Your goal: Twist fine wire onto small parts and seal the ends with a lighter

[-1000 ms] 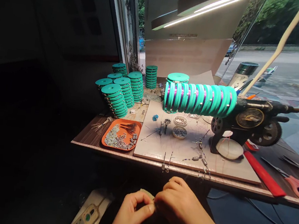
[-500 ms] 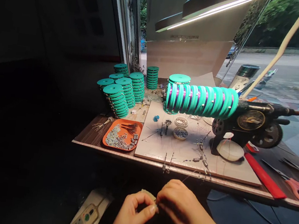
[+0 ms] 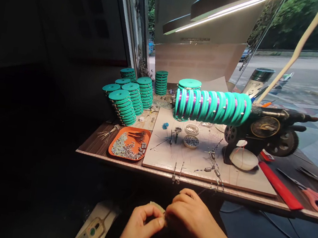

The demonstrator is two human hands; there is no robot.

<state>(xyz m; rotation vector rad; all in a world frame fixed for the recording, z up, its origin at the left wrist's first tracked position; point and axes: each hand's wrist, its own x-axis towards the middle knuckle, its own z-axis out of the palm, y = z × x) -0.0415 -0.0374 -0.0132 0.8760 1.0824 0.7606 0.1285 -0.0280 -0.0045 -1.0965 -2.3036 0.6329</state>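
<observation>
In front of the table edge, my left hand point(image 3: 143, 224) is closed, thumb and forefinger pinched together. What the fingertips hold is too small to make out; a pale edge point(image 3: 157, 206) shows behind the forefinger. My right hand point(image 3: 191, 217) is curled closed right against the left fingertips, its grip hidden behind its knuckles. Above the hands, thin lines with small grey sinkers point(image 3: 174, 178) hang over the table's front edge. More grey sinkers point(image 3: 208, 169) on thin lines lie on the pale board point(image 3: 159, 160).
An orange tray point(image 3: 109, 152) of small metal parts stands left, before stacked green line spools point(image 3: 120, 97). Two round dishes point(image 3: 190, 146) hold small beads. A black winding machine point(image 3: 266, 127) carries a row of green spools point(image 3: 213, 106). Right are a red bar point(image 3: 280, 185) and pink-handled scissors point(image 3: 317, 198).
My right hand has turned slightly, its knuckles shifting at the left fingertips. My left hand keeps nearly the same pinch. The whole view has drifted a little.
</observation>
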